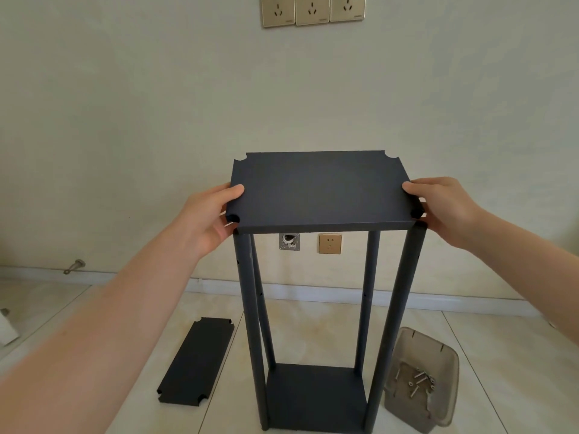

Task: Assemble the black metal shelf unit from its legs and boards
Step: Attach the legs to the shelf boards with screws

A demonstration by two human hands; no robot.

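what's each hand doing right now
Left hand: grips the left end of the top board, thumb on top.
Right hand: grips the board's right end, thumb on top.

Legible text, labels, brands, numbers: none can be read.

Row of three gold-coloured metal-finish wall socket plates, at the top of the wall: a faint small mark sits near the lower right corner of each plate, too small to read.
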